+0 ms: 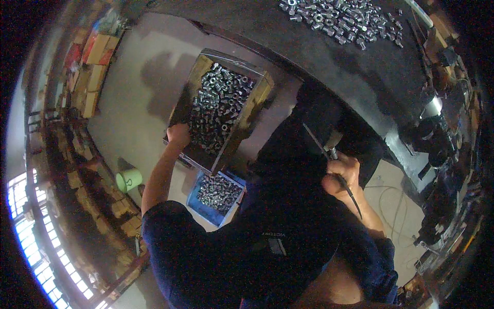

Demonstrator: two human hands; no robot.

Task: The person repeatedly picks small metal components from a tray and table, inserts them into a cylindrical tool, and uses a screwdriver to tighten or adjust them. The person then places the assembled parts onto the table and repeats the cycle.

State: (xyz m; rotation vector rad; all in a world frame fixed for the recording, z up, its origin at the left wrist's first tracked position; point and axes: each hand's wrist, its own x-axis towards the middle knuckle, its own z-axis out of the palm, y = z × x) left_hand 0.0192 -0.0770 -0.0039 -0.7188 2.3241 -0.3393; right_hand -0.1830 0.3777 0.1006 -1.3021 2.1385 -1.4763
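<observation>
My left hand (178, 135) is closed on the left side wall of a long, wooden-sided box (263, 88), near its front corner. Inside lies a heap of shiny metal fittings (218, 100), many with hex nuts. In front of my dark clothing, my right hand (343, 175) is closed around a long, thin, dark rod-like tool (315, 138), which sticks out on both sides of the fist. A small silver cylindrical piece (333, 153) shows at the fingers; whether they grip it too is unclear.
A blue crate (194, 202) holding more small metal fittings stands just nearer than the box. At the upper right is a dark worktable (355, 77) with loose fittings (350, 23) piled on it. A green cup (128, 180) and carton-filled shelves (95, 77) are at the left. Cables (393, 206) lie on the floor.
</observation>
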